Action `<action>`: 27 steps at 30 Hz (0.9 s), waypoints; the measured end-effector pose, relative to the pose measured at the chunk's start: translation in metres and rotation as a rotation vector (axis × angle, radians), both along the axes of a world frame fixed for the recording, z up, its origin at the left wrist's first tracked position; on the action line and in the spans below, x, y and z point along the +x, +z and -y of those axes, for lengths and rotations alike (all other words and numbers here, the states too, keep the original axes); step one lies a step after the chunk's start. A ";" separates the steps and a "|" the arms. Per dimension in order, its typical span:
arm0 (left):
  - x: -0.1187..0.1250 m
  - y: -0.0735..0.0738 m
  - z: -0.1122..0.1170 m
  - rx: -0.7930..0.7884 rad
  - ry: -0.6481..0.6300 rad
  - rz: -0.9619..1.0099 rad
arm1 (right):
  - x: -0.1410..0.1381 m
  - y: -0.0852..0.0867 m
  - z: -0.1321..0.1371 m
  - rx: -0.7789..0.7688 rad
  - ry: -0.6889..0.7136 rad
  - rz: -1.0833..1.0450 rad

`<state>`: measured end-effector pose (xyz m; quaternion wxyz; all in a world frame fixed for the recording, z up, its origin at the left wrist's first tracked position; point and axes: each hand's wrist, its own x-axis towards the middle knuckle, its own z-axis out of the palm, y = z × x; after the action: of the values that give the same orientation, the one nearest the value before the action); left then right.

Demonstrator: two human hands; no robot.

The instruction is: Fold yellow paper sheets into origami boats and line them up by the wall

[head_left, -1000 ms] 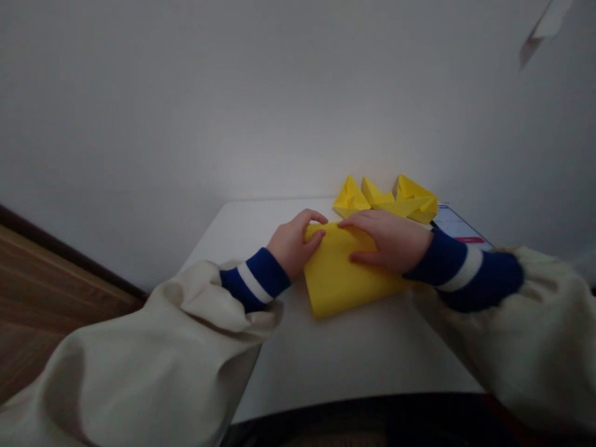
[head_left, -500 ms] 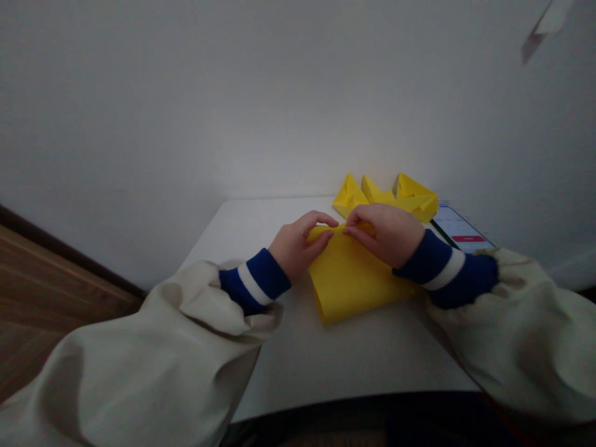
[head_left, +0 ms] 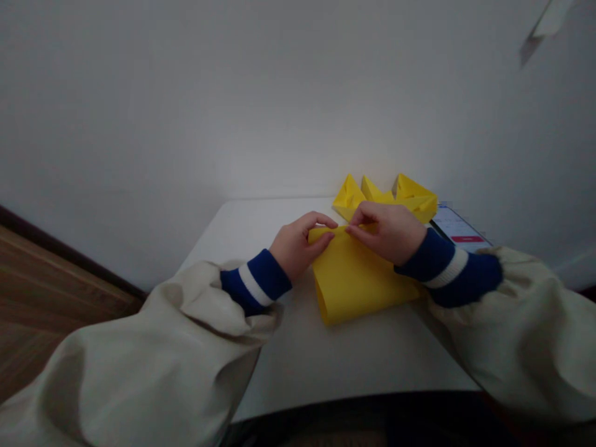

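A sheet of yellow paper (head_left: 361,279) is bent over on itself, its rounded fold facing me and its left end gaping. Its far edges meet under my fingertips. My left hand (head_left: 300,244) pinches the far left part of the paper between thumb and forefinger. Close beside it, my right hand (head_left: 388,231) pinches the same far edge, near its middle. Behind my right hand stands a folded yellow paper shape (head_left: 412,194) with several pointed peaks, partly hidden by that hand.
A phone (head_left: 459,228) with a lit screen lies at the right, beyond my right cuff. The white table (head_left: 261,217) meets a pale wall (head_left: 279,99) at the back. Brown wood (head_left: 56,292) shows at the left.
My right hand has shifted very slightly right along the paper's far edge. The paper's near left corner has moved a little to the right. My left hand stays nearly in place.
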<state>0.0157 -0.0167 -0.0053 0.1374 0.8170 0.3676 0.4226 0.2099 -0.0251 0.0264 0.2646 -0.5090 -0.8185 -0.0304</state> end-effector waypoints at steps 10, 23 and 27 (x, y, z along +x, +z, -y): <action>0.001 0.001 0.001 -0.033 0.000 0.030 | 0.000 -0.003 -0.003 0.009 0.025 -0.090; 0.004 -0.002 0.001 -0.347 -0.105 0.249 | 0.001 -0.006 -0.005 0.025 0.099 -0.196; 0.007 -0.006 0.003 -0.680 -0.239 0.401 | 0.002 -0.004 -0.005 0.080 0.082 -0.193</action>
<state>0.0228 -0.0201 -0.0115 0.5166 0.6633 0.3548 0.4091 0.2116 -0.0202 0.0219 0.3633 -0.4645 -0.8076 -0.0033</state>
